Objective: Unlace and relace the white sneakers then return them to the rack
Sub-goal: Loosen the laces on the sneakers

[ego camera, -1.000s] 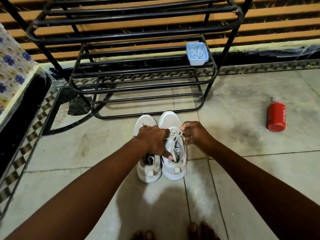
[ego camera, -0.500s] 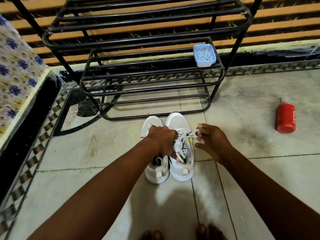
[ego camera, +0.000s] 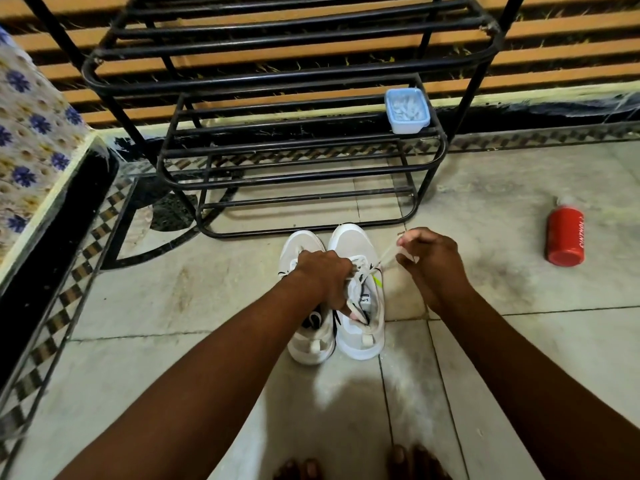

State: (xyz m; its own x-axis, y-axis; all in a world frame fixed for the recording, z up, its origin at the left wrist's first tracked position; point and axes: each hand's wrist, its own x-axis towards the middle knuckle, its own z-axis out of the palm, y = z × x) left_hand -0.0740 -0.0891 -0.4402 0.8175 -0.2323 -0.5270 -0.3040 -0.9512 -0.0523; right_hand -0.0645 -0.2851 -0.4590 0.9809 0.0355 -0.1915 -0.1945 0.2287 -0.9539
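Note:
Two white sneakers stand side by side on the tiled floor, toes toward the black metal shoe rack (ego camera: 304, 174). The left sneaker (ego camera: 304, 344) is partly under my left forearm. My left hand (ego camera: 323, 277) rests on the tongue and laces of the right sneaker (ego camera: 351, 244), gripping it. My right hand (ego camera: 427, 259) is out to the right of that shoe, pinching a white lace (ego camera: 386, 256) that runs taut from the eyelets to my fingers.
A small pale-blue plastic tub (ego camera: 407, 110) sits on the rack's middle shelf at the right. A red bottle (ego camera: 564, 237) lies on the floor to the right. A raised ledge with a flowered cloth (ego camera: 31, 140) borders the left. My bare toes (ego camera: 412, 462) show at the bottom.
My right hand has moved rightward away from the shoe, drawing the lace out with it. My left hand has stayed on the right sneaker. The view has shifted slightly.

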